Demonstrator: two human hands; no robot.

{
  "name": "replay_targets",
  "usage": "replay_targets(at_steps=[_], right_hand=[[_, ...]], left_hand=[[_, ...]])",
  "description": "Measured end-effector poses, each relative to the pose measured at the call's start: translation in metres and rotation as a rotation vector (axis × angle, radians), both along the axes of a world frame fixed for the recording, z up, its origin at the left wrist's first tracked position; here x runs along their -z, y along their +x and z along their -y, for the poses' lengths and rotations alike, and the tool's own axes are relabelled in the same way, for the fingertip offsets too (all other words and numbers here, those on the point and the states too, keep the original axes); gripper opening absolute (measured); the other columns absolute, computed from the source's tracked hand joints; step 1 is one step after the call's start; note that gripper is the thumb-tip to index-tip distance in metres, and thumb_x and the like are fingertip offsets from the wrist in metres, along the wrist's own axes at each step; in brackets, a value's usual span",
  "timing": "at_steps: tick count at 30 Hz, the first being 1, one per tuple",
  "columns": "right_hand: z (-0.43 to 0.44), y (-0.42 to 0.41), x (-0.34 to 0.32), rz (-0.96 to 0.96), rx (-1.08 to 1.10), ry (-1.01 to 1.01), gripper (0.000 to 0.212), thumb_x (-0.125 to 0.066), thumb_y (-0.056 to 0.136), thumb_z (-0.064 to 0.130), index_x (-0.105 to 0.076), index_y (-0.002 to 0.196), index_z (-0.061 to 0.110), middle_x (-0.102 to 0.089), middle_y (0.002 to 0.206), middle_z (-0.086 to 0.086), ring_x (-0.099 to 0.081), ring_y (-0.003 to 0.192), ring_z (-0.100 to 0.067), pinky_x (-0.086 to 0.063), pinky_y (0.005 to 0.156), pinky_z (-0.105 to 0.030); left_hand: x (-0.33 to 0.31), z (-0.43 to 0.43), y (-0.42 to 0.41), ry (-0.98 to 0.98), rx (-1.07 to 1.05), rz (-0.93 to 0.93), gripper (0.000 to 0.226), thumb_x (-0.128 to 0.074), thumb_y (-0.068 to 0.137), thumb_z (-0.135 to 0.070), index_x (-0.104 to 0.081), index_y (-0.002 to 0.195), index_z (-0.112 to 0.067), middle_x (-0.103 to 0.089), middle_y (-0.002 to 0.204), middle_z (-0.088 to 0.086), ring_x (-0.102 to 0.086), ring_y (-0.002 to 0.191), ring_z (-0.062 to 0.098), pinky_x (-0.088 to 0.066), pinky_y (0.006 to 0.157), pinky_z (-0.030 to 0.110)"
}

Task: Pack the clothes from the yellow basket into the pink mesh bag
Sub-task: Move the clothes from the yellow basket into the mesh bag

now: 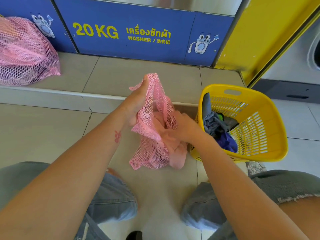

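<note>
A: Where's the bag (152, 132) from the basket (270, 122)?

B: Just left of it, hanging long-axis upright. The left hand (136, 104) clamps its mouth; the right hand (181, 127), nearer the basket, grips a pink garment (174, 149) at the opening.

A: Remaining clothes (218, 125)?

B: In the basket, just right of that hand.

Open-weave mesh bag (152, 129), glossy slotted plastic basket (259, 149), smooth matt floor tiles (52, 132).

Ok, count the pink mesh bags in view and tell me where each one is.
2. One pink mesh bag hangs between the hands, the left hand holding its rim, the right hand pushing a pink garment in. A second, stuffed bag sits far left against the washer.
</note>
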State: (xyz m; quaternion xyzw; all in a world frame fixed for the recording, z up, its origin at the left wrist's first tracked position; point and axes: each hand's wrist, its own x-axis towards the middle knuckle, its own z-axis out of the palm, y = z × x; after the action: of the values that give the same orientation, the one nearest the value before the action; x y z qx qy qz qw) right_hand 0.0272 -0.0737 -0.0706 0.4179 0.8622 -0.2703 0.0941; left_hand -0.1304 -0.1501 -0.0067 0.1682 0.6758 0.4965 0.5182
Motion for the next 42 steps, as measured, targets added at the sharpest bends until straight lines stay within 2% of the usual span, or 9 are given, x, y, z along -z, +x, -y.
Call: replay_targets(at_steps=[4, 10, 17, 23, 29, 33, 35, 39, 42], right_hand=[[0.019, -0.011, 0.067, 0.239, -0.126, -0.004, 0.069, -0.07, 0.07, 0.046, -0.033, 0.127, 0.033, -0.038, 0.133, -0.011, -0.034, 0.124, -0.039, -0.039, 0.101, -0.054], [0.033, 0.001, 0.115, 0.301, 0.164, 0.035, 0.118, -0.082, 0.066, 0.042, 0.005, 0.147, 0.037, -0.007, 0.157, 0.001, -0.013, 0.146, -0.027, -0.028, 0.111, -0.048], [0.017, -0.005, 0.146, 0.347, 0.18, 0.026, 0.087, -0.067, 0.08, 0.044, -0.016, 0.149, 0.027, -0.031, 0.154, -0.007, -0.027, 0.143, -0.03, -0.027, 0.111, -0.046], [-0.009, -0.019, 0.122, 0.017, 0.315, 0.019, 0.035, -0.044, 0.082, 0.036, -0.059, 0.113, 0.029, -0.068, 0.111, -0.009, -0.062, 0.102, -0.035, -0.048, 0.08, -0.037], [-0.034, -0.064, 0.041, -0.328, 0.273, -0.038, 0.02, -0.052, 0.085, 0.03, -0.057, 0.102, 0.021, -0.062, 0.103, -0.015, -0.058, 0.097, -0.037, -0.049, 0.085, -0.043], [0.002, -0.094, 0.03, -0.504, 0.12, -0.195, 0.025, -0.053, 0.091, 0.025, -0.051, 0.116, 0.018, -0.063, 0.102, -0.002, -0.063, 0.093, -0.019, -0.054, 0.077, -0.033], [0.023, -0.096, 0.055, -0.326, -0.03, -0.246, 0.029, -0.045, 0.096, 0.024, -0.045, 0.123, 0.013, -0.057, 0.096, -0.002, -0.055, 0.102, -0.021, -0.044, 0.085, -0.03], [0.032, -0.068, 0.114, 0.36, -0.241, -0.236, 0.064, -0.025, 0.091, 0.052, -0.027, 0.149, 0.026, -0.013, 0.161, -0.006, 0.002, 0.148, -0.039, -0.011, 0.112, -0.067], [0.022, -0.046, 0.113, 0.475, -0.133, -0.151, 0.065, -0.04, 0.093, 0.051, -0.025, 0.15, 0.026, -0.019, 0.16, 0.0, -0.015, 0.147, -0.029, -0.015, 0.117, -0.055]], left_hand=[[0.002, 0.007, -0.014, -0.03, -0.005, -0.021, 0.078, -0.028, 0.091, -0.08, -0.034, 0.155, -0.036, -0.057, 0.147, 0.007, -0.063, 0.122, 0.028, -0.049, 0.106, 0.051], [0.018, 0.014, -0.042, -0.084, -0.042, -0.002, 0.085, -0.025, 0.088, -0.083, -0.036, 0.155, -0.032, -0.059, 0.145, 0.01, -0.063, 0.123, 0.03, -0.05, 0.105, 0.052], [0.036, 0.01, -0.06, -0.093, -0.131, -0.014, 0.072, -0.027, 0.094, -0.076, -0.058, 0.137, -0.027, -0.078, 0.1, -0.002, -0.078, 0.081, 0.014, -0.061, 0.066, 0.029], [0.045, 0.007, -0.06, -0.066, -0.103, 0.021, 0.069, -0.027, 0.095, -0.074, -0.059, 0.134, -0.027, -0.081, 0.09, -0.004, -0.079, 0.081, 0.013, -0.062, 0.061, 0.028], [0.039, 0.003, -0.047, -0.055, 0.03, 0.052, 0.08, -0.024, 0.092, -0.079, -0.063, 0.133, -0.023, -0.078, 0.114, 0.008, -0.075, 0.104, 0.024, -0.059, 0.091, 0.04], [0.033, 0.002, -0.039, -0.046, 0.074, 0.034, 0.077, -0.019, 0.095, -0.075, -0.073, 0.094, -0.021, -0.08, 0.085, 0.005, -0.077, 0.079, 0.016, -0.059, 0.074, 0.032], [0.03, 0.006, -0.04, -0.04, 0.093, 0.032, 0.073, -0.019, 0.095, -0.074, -0.069, 0.088, -0.022, -0.075, 0.07, 0.0, -0.072, 0.06, 0.012, -0.057, 0.06, 0.027], [0.025, 0.017, -0.052, -0.025, 0.046, -0.008, 0.063, -0.022, 0.096, -0.073, -0.068, 0.105, -0.031, -0.08, 0.082, -0.003, -0.077, 0.073, 0.012, -0.063, 0.071, 0.031], [0.02, 0.018, -0.062, -0.029, 0.031, -0.052, 0.058, -0.023, 0.095, -0.074, -0.065, 0.108, -0.037, -0.081, 0.084, -0.008, -0.078, 0.078, 0.01, -0.059, 0.07, 0.029]])
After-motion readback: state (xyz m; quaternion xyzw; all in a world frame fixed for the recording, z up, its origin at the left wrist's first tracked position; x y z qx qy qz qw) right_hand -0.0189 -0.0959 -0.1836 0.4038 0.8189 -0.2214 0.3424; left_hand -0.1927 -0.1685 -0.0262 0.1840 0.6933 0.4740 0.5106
